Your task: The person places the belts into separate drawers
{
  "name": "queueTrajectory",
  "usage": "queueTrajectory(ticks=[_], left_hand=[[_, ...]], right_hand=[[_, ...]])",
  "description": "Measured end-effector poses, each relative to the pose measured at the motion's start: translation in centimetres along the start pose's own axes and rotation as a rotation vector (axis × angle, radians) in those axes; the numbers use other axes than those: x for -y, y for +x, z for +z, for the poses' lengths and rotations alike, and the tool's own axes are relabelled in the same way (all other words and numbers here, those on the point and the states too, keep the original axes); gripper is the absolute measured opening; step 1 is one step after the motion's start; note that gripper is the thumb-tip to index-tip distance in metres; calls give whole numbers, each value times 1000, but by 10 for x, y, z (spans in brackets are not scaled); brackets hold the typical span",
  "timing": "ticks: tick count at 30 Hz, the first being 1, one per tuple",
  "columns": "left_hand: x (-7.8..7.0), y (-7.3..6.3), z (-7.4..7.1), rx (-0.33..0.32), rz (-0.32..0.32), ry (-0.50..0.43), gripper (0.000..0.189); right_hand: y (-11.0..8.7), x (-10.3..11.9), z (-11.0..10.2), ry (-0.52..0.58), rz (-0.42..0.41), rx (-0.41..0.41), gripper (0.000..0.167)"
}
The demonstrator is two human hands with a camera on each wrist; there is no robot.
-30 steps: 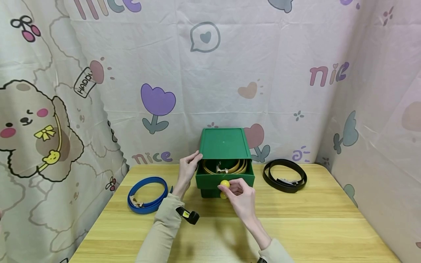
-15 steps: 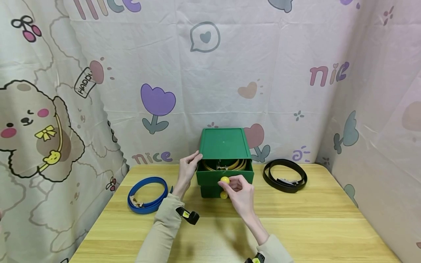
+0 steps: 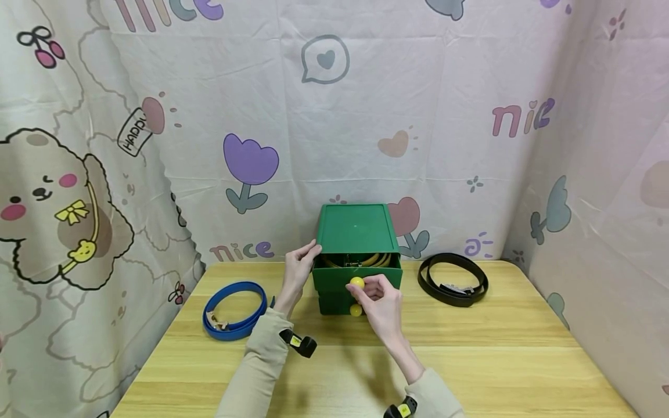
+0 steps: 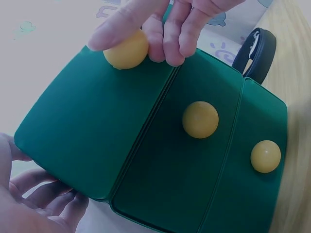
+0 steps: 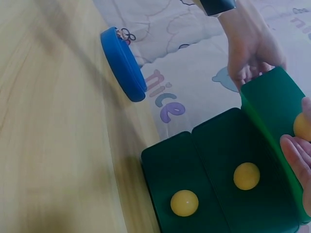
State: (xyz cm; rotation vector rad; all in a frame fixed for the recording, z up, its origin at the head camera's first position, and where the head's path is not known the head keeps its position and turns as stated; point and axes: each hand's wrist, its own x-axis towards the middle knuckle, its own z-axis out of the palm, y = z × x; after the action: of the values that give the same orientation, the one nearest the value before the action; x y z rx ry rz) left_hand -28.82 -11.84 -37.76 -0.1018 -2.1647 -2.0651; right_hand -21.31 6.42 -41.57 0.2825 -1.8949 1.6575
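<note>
Right hand (image 3: 384,305) pinching yellow top knob (image 3: 357,283) on front of top drawer (image 3: 331,282); left hand (image 3: 298,270) with fingers loosely bent, touching left side of green box (image 3: 357,229) near upper front corner; box on bench (image 3: 470,360), top drawer jutting partly out above middle drawer (image 4: 160,160) and bottom drawer (image 4: 238,194), both pushed in; coiled tan belt (image 3: 372,260) with metal buckle inside top drawer; blue belt (image 3: 235,329) coiled on bench left of box, black belt (image 3: 460,300) coiled on right
</note>
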Motion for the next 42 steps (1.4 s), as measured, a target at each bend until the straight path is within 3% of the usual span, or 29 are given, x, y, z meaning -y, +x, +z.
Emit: queueTrajectory(ticks=[4,6,22,30,42], left_hand=[[0,0,1,-5,2,7,43],[9,5,1,-19,9,14,43],[8,3,3,-34,16,42,43],[7,3,2,-22,3,17,43],[6,2,2,-6,-5,-1,46]], right_hand=[[2,0,0,13,-3,-3,25],[3,-2,1,12,-10,-2,25],[9,-5,2,1,0,-2,23],[15,-31,7,-15,34,-7,28],[18,-39,8,-13,-23,-20,26]])
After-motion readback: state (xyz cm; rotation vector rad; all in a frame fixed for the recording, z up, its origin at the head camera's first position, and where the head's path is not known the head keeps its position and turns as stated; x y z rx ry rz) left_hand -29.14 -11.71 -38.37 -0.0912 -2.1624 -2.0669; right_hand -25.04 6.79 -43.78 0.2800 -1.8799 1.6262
